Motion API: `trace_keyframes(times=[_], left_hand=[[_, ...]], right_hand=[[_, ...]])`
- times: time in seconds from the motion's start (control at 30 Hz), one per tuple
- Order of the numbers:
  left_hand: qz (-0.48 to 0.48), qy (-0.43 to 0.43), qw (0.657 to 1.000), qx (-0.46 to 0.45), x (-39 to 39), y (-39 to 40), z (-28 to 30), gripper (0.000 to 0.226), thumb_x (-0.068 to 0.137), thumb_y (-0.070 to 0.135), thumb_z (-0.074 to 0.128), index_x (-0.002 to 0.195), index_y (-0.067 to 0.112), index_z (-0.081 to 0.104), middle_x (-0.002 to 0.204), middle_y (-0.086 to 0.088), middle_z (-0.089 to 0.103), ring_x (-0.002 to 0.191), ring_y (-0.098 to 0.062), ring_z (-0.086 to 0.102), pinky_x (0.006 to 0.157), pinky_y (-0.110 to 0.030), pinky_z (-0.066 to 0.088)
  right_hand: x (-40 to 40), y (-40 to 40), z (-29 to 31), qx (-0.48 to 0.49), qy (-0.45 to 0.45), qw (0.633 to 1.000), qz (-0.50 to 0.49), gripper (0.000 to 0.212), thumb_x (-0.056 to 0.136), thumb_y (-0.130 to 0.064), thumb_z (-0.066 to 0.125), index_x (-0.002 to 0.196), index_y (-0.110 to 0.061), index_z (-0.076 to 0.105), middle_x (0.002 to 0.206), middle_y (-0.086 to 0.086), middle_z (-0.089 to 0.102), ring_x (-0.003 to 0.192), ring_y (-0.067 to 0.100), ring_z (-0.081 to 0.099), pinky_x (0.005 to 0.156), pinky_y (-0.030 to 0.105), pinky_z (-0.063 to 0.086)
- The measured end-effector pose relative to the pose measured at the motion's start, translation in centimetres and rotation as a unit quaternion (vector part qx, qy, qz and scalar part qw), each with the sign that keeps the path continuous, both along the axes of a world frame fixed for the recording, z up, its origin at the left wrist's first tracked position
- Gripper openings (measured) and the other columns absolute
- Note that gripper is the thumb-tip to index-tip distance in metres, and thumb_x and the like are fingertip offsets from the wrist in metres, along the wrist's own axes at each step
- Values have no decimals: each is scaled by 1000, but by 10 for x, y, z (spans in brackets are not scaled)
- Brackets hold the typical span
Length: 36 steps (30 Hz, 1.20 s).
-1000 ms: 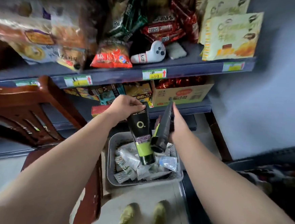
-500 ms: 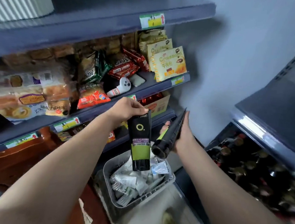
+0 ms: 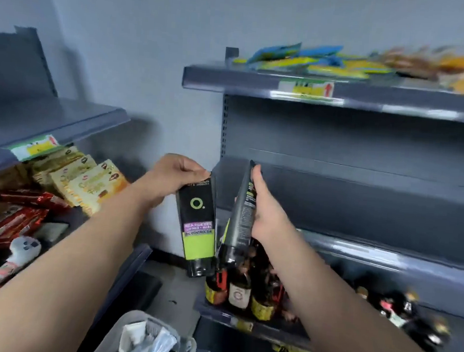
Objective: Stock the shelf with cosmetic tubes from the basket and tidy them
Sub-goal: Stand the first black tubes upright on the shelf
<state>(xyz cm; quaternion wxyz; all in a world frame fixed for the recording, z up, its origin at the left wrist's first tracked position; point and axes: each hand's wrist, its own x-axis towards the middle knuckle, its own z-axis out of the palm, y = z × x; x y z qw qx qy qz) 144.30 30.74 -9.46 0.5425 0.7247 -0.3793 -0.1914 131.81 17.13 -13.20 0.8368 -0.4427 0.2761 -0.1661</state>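
Tubes hang cap-down, ready to stand: left hand [image 3: 174, 172] pinches one tube [image 3: 197, 226], right hand [image 3: 264, 214] grips another [image 3: 238, 218], before the bare shelf [image 3: 375, 212] at three o'clock; basket [image 3: 118, 333] at six.

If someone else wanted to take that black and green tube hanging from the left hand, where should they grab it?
Probably the green band on the black and green tube, from the front or below. The left hand pinches only its flat crimped top, so the tube hangs cap down with the body free. The body is wide and flattish, suiting a thumb-and-fingers pinch. The right hand holds a second tube close beside.
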Motion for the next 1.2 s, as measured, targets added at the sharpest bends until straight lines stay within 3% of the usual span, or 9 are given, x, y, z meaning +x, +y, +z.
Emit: trace_keyframes(times=[0.2,0.3,0.37,0.47,0.6,0.7,0.87,1.0,1.2], left_hand=[[-95,-64,993,-9,-67,-97,28,8,82,14,67,75,15,70,61,12,69,64,-3,62,71,-20,49],[-151,-105,983,-6,-114,-140,34,8,82,14,68,77,20,70,62,19,69,64,7,62,71,-10,48],[-188,-116,975,-7,-155,-171,36,13,81,8,68,74,20,68,56,23,66,59,11,61,64,-1,45],[-234,-130,963,-1,-211,-214,35,19,78,4,70,71,21,67,53,25,64,56,12,60,62,1,43],[-276,-139,951,4,-279,-267,24,20,78,5,70,69,23,66,54,26,64,56,13,58,64,1,42],[-292,-135,947,-3,-328,-305,13,21,80,6,69,70,24,65,54,28,63,56,14,58,64,2,41],[-314,-129,940,-15,-397,-363,-5,12,81,7,68,79,19,67,55,30,63,58,15,58,65,1,42],[-311,-125,941,-52,-437,-403,-9,17,81,4,66,96,13,66,52,33,60,57,17,56,63,2,41],[-297,-129,939,-115,-475,-470,-1,17,82,6,66,99,8,67,66,21,61,56,18,55,64,0,40]], right_hand=[[-89,-73,19,-32,-29,997,-57,48,81,-61,51,69,-14,54,44,-1,60,37,12,58,40,18,46],[-136,-103,19,-37,-25,998,-52,57,77,-65,54,91,-11,65,67,6,70,63,21,68,65,35,58],[-173,-126,16,-39,-8,996,-75,60,70,-66,60,99,-14,66,85,9,70,79,26,67,84,44,54],[-231,-154,14,-47,17,994,-95,64,57,-68,65,93,-14,67,92,11,68,81,27,66,86,42,52],[-311,-192,1,-14,25,989,-144,59,72,-68,58,92,-13,68,94,12,69,85,27,65,85,40,53],[-371,-218,-12,4,41,985,-170,68,67,-72,60,102,-14,68,102,13,69,91,28,66,82,40,54],[-455,-255,-24,16,77,966,-245,76,59,-75,64,109,-17,63,92,9,63,77,25,62,75,37,57],[-511,-284,-24,3,75,947,-312,54,77,-68,54,65,-15,55,53,2,54,42,15,54,45,20,49],[-565,-335,-18,-14,34,928,-372,59,83,-64,49,48,-18,61,45,-2,54,38,12,53,44,17,48]])
